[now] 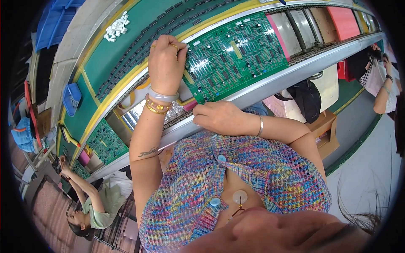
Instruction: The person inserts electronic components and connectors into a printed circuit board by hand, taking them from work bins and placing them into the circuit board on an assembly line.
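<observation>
A green circuit board (240, 55) crowded with small parts lies across the line's two rails. At its far left corner is my left hand (166, 63), closed, with thumb and forefinger pinched at the board's edge. Whatever is between those fingertips is too small to make out. My right hand (222, 119) rests on the near metal rail, by the board's near left corner. Its fingers are curled together, and anything in them is hidden.
Rows of black chips (164, 25) and a pile of white connectors (117, 27) lie on the green bench beyond the rail. A blue bin (72, 99) stands left, near another circuit board (105, 141). Other people (101, 211) work at left and far right.
</observation>
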`<state>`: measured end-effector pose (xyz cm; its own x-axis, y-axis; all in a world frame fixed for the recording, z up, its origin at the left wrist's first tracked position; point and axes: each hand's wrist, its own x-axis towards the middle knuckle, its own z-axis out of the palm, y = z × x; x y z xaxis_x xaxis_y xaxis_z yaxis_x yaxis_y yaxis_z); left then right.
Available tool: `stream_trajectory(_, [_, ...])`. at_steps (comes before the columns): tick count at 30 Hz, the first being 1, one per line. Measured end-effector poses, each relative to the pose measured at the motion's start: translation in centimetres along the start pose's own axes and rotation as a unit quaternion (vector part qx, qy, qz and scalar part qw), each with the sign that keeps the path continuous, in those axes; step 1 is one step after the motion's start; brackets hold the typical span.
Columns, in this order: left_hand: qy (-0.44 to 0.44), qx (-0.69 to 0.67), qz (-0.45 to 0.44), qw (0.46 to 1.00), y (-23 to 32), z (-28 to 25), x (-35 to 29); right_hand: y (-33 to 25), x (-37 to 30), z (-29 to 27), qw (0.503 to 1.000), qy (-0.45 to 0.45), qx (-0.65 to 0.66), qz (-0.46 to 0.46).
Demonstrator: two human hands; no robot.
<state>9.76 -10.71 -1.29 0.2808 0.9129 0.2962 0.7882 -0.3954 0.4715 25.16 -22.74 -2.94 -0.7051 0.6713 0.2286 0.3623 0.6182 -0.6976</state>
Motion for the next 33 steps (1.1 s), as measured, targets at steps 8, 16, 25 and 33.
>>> stream_trajectory(8, [-0.011,0.023,0.024,0.999,0.2,0.0,-0.2,0.0,0.0,0.2,1.0,0.018,-0.003,0.001])
stream_trajectory(16, [-0.001,0.01,0.003,1.0,0.0,0.3,-0.1,0.0,0.1,0.3,1.0,0.013,-0.012,0.006])
stream_trajectory(25, [-0.008,0.081,0.058,0.995,0.6,0.1,-1.3,-0.1,0.2,0.4,0.999,0.0,-0.033,0.003])
stream_trajectory(33, [0.034,0.161,-0.025,0.986,-1.4,-6.8,-4.6,-0.2,0.3,-0.2,0.993,0.008,-0.092,0.071])
